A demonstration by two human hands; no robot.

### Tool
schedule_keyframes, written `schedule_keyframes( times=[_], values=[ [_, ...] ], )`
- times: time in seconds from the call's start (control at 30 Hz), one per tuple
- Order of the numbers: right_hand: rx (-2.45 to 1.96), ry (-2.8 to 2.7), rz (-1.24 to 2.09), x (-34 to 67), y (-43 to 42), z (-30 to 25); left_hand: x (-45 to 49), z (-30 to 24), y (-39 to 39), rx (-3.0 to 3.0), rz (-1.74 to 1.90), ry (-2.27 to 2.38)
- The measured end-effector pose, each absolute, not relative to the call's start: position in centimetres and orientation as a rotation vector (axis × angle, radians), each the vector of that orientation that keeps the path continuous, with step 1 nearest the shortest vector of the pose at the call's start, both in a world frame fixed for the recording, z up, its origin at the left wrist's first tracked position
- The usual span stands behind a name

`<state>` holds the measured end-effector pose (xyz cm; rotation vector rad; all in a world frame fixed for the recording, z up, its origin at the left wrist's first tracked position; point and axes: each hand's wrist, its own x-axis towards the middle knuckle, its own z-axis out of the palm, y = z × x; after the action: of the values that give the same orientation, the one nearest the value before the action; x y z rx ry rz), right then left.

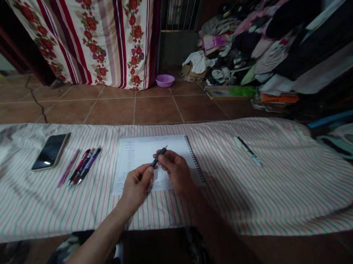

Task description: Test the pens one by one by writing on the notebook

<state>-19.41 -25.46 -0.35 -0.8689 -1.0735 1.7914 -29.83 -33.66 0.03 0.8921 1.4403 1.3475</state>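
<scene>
Between my two hands is a dark pen (pixel 158 157), tilted with its tip up and to the right. My left hand (pixel 138 181) pinches its lower end between thumb and fingers. Nearer the tip, my right hand (pixel 176 168) grips it, fingers closed. Both hands are above a spiral notebook (pixel 171 142) lying on the striped cloth, its coil along the right side. Printed lines show on the left part of the white page; the hands cover some of it.
Several pens (pixel 85 167) lie in a bunch left of the notebook, beside a smartphone (pixel 51 151). Another pen (pixel 248 150) rests to the right on the striped cloth (pixel 227 192). Beyond are a purple basin (pixel 165 81), a floral curtain (pixel 109 41) and heaped clothes (pixel 248 37).
</scene>
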Motion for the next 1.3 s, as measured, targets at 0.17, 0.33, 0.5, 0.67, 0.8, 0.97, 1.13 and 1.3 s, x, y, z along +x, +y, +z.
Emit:
schedule_keyframes(
  times=[0.17,0.33,0.5,0.67,0.8,0.97,1.13,1.3],
  values=[
    [-0.870,-1.099,1.728,-19.9,-25.8,-0.8,-30.1,-0.8,-34.2,1.552,1.281,1.933],
    [-0.935,-1.044,1.650,-20.4,-26.1,-1.2,-29.6,-1.4,-33.9,1.832,1.183,2.201],
    [-0.991,-1.099,1.657,-19.9,-26.2,-0.7,-29.0,-1.0,-33.6,1.440,1.316,1.916],
    [-0.838,-1.090,1.815,-19.0,-25.8,0.4,-29.0,-0.1,-33.1,0.713,1.338,1.293],
    [-0.811,-1.054,1.877,-18.5,-25.3,0.4,-29.3,0.1,-32.9,0.589,1.300,1.050],
    [-0.909,-1.064,1.812,-18.5,-24.9,-0.4,-29.3,-0.2,-32.9,0.643,1.315,1.097],
    [-0.944,-1.106,1.682,-19.1,-24.9,-0.7,-28.9,-0.7,-33.3,1.026,1.340,1.588],
    [-0.996,-1.116,1.614,-19.5,-25.3,-0.8,-28.7,-1.4,-33.6,1.525,1.234,2.011]
  ],
)
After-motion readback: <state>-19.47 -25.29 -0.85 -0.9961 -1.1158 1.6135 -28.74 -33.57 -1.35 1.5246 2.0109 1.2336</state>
